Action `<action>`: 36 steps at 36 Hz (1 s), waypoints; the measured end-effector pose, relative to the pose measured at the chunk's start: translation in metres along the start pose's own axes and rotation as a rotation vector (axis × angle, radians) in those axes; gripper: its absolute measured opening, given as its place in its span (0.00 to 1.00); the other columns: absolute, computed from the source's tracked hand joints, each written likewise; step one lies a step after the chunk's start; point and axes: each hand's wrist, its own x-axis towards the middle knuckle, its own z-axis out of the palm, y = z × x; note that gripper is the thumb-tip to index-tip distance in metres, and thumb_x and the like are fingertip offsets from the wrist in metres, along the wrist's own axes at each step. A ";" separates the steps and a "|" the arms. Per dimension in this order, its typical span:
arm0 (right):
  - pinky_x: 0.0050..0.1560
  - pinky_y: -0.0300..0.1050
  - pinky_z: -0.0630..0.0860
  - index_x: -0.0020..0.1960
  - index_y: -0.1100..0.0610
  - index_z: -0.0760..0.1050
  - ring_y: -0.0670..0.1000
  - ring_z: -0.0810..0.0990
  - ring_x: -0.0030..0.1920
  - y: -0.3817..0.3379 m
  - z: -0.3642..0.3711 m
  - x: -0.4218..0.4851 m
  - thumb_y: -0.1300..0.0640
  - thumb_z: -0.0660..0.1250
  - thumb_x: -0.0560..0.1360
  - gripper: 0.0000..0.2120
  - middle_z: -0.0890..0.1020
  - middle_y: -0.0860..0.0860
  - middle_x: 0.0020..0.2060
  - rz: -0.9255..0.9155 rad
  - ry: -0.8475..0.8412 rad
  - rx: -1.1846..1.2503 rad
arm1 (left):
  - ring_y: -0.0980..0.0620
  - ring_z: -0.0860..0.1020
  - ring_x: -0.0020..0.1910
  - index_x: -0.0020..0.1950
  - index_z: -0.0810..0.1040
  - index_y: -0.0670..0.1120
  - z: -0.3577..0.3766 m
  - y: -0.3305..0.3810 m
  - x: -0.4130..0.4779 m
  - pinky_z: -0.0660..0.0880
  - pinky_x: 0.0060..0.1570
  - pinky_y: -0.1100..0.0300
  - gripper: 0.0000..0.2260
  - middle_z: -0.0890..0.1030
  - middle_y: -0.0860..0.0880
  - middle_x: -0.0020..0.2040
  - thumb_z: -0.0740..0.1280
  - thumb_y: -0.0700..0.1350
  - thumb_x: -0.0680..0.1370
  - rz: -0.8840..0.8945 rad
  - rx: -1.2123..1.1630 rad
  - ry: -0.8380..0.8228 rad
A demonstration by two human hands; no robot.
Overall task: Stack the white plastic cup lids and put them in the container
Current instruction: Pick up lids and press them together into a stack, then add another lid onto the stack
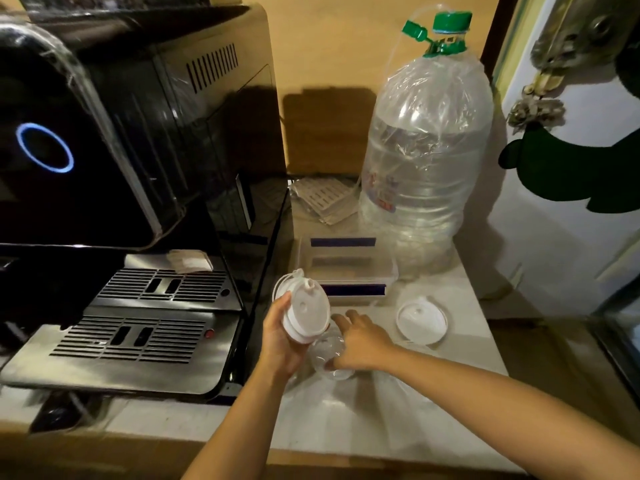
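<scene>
My left hand (280,337) grips a tilted stack of white plastic cup lids (304,313) above the counter, beside the coffee machine. Just to its right, my right hand (360,339) rests palm down on a clear plastic piece (327,355) that lies on the counter; whether its fingers grip that piece is not visible. One white lid (420,320) lies flat on the counter to the right, apart from both hands. A clear container with blue strips (346,268) stands behind the hands.
A black and steel coffee machine (138,237) fills the left side. A large water bottle with a green cap (429,161) stands at the back right of the pale counter (433,403). Perforated sheets (322,199) lie behind the container.
</scene>
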 end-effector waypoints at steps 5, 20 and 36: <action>0.65 0.55 0.68 0.73 0.51 0.53 0.61 0.64 0.68 -0.022 0.020 0.001 0.37 0.69 0.66 0.44 0.62 0.58 0.71 0.077 0.039 -0.089 | 0.47 0.75 0.44 0.49 0.76 0.49 -0.001 -0.001 -0.004 0.73 0.42 0.53 0.16 0.77 0.44 0.44 0.64 0.53 0.64 0.022 0.010 0.057; 0.67 0.52 0.67 0.74 0.56 0.50 0.61 0.59 0.72 -0.031 0.035 0.005 0.45 0.71 0.69 0.43 0.58 0.58 0.73 0.181 0.049 -0.034 | 0.49 0.74 0.40 0.44 0.77 0.49 0.000 -0.001 -0.008 0.71 0.42 0.54 0.13 0.82 0.50 0.30 0.53 0.49 0.78 0.020 -0.019 0.051; 0.58 0.54 0.72 0.71 0.54 0.57 0.58 0.62 0.69 -0.015 -0.025 -0.006 0.42 0.73 0.64 0.43 0.64 0.54 0.69 0.100 0.205 0.121 | 0.48 0.75 0.41 0.44 0.77 0.50 0.004 0.011 0.008 0.71 0.42 0.53 0.10 0.82 0.50 0.32 0.57 0.50 0.75 0.069 0.008 0.076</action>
